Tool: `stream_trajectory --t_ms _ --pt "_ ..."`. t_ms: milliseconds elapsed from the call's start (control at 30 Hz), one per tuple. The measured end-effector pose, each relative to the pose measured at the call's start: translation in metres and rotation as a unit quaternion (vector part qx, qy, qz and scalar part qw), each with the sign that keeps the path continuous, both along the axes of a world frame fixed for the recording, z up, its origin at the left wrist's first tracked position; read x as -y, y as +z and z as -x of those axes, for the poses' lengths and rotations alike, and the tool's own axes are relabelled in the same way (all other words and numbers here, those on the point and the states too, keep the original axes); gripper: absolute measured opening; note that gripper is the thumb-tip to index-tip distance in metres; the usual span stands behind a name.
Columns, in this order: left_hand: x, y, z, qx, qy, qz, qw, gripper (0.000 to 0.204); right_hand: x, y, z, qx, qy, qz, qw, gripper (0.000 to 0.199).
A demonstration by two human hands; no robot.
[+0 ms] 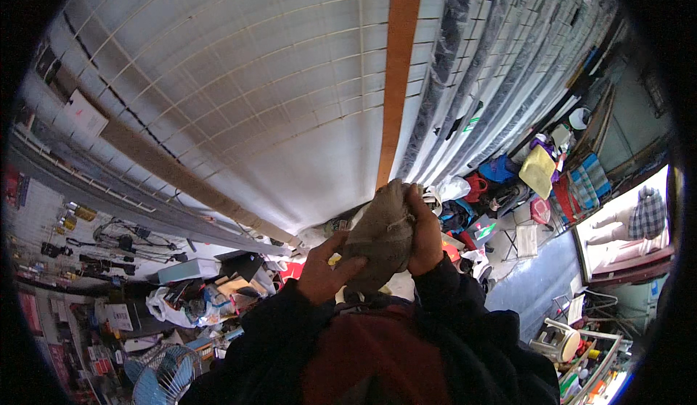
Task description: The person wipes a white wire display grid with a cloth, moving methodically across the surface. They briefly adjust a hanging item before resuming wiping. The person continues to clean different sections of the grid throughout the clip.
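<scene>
Between my two hands, in front of my chest, is a worn grey-brown cloth piece (pixel 380 239), bunched into a rounded shape with a loose pale thread on its face. I cannot make out whether it is a cap or another cloth article. My left hand (pixel 324 266) grips its lower left edge, thumb lying across the front. On the other side, my right hand (pixel 425 236) is closed along the right edge, with its fingertips near the top. The fingers behind the cloth are hidden. Both forearms are in dark sleeves.
Ahead stands a wire grid (pixel 290 78) with a brown strip (pixel 399 64) and plastic-wrapped rolls (pixel 454 49). Clutter with a white plastic bag (pixel 170 307) and a fan (pixel 167 372) lies left. Right are a stool (pixel 559 343), a folding chair (pixel 524 242) and a person (pixel 646 216) at the doorway.
</scene>
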State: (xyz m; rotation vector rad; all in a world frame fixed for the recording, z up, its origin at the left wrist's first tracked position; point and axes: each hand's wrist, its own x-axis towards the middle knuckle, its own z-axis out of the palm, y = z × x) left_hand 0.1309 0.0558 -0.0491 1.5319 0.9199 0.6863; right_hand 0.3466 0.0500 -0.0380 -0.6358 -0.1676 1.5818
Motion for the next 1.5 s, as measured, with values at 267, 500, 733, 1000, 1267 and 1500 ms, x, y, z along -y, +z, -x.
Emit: stream_trajectory --t_ms 267,500,733,1000,1267,1500 --pt "-0.007 0.010 0.017 0.135 0.145 0.065 0.978 0.031 -0.017 0.000 0.015 0.030 0.032 -0.018 0.999 0.054" --pt "-0.016 0.007 0.026 0.122 0.252 0.039 0.959 0.034 -0.019 -0.013 0.021 0.204 0.082 -0.065 0.973 0.040" --pt "-0.028 0.010 0.032 -0.017 0.321 -0.263 0.910 0.036 -0.026 -0.018 0.030 0.235 0.141 -0.082 0.958 0.069" --pt "-0.020 0.017 0.041 0.252 0.228 0.105 0.935 0.046 -0.030 -0.043 0.037 0.410 0.170 -0.167 0.880 0.060" --pt "-0.017 0.030 0.040 0.267 0.073 0.046 0.960 0.069 -0.034 -0.038 0.034 0.517 0.299 -0.164 0.785 0.045" --pt "-0.015 0.042 0.022 0.054 0.188 -0.221 0.955 0.044 -0.026 0.003 0.048 0.445 0.213 -0.227 0.840 0.050"
